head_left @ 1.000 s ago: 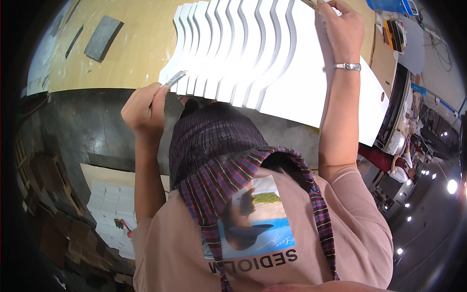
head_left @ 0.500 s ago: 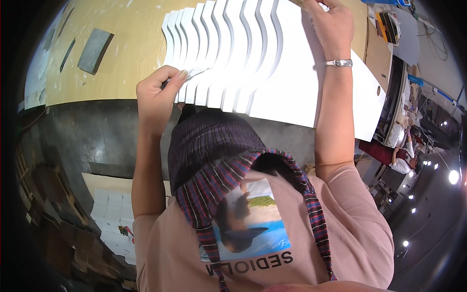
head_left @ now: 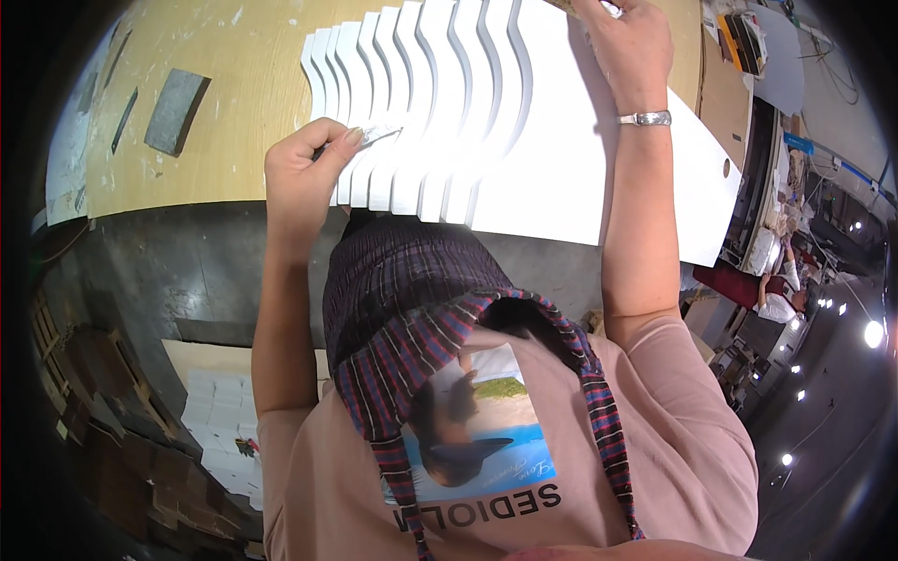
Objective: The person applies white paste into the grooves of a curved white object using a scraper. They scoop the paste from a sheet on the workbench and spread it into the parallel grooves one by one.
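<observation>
A white panel [head_left: 552,140] with several raised wavy ridges lies on the pale wooden tabletop. My left hand [head_left: 304,173] is closed round a small scraper [head_left: 382,129], with the thumb pressed along it. White smears cover its blade, which points right, over the ridges. At the top edge, beyond the plain right part of the panel, my right hand [head_left: 631,47] is bent with the fingers curled together. A small bit of something shows at those fingers, but the frame cuts it off. A metal bracelet [head_left: 645,119] circles the right wrist.
On the tabletop [head_left: 238,112] at left lie a grey block [head_left: 178,112] and a thin dark strip [head_left: 124,120]. Stacked boards [head_left: 742,42] stand at the far right. Another person [head_left: 778,299] is at work in the right background. White sheets [head_left: 220,421] lie lower left.
The panel, block and strip appear shifted slightly left in the picture. Both hands keep their grip, and the scraper remains over the ridges in nearly the same place.
</observation>
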### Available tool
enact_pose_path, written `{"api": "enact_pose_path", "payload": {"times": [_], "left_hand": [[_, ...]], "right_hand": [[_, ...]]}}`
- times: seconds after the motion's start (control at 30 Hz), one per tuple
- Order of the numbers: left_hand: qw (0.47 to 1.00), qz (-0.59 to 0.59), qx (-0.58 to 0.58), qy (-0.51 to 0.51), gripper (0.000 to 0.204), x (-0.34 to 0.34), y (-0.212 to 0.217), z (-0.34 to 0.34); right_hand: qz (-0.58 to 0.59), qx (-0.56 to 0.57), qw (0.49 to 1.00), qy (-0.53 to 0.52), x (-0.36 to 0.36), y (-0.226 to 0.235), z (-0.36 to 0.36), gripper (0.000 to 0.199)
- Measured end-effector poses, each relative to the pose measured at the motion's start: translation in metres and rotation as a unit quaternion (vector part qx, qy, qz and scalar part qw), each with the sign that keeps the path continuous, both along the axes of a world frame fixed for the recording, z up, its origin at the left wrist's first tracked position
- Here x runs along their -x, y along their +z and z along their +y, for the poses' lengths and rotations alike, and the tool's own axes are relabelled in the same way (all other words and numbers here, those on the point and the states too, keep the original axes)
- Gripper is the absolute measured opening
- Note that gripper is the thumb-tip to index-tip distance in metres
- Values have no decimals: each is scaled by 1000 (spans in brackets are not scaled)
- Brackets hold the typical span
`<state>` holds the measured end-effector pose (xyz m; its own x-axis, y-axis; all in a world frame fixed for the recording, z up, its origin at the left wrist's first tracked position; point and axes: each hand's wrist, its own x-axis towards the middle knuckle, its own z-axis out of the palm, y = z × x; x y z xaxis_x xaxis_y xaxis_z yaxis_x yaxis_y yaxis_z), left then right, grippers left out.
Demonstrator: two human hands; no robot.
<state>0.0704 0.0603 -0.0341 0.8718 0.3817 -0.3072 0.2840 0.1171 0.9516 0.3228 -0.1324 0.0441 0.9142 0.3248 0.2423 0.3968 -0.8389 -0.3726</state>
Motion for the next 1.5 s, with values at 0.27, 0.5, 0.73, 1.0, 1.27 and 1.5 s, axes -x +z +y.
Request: {"api": "enact_pose_path", "payload": {"times": [0.27, 0.5, 0.73, 1.0, 1.27, 1.5], "left_hand": [[998, -42, -46, -21, 16, -8, -10, 5], [993, -43, -101, -34, 13, -4, -11, 10], [956, -109, -272, -18, 7, -5, -2, 8], [914, -185, -360, 0, 7, -10, -3, 6], [893, -199, -404, -6, 9, -14, 0, 8], [893, -205, -400, -13, 10, -12, -7, 10]], "right_hand": [[6, -14, 1000, -1, 1, 1, -1, 34], [2, -6, 1000, 2, 2, 0, -2, 35], [9, -9, 1000, -12, 0, 1, -2, 36], [10, -11, 1000, -13, -1, 2, -1, 35], [18, -13, 1000, -14, 0, 3, -1, 34], [14, -11, 1000, -20, 0, 2, 0, 33]]}}
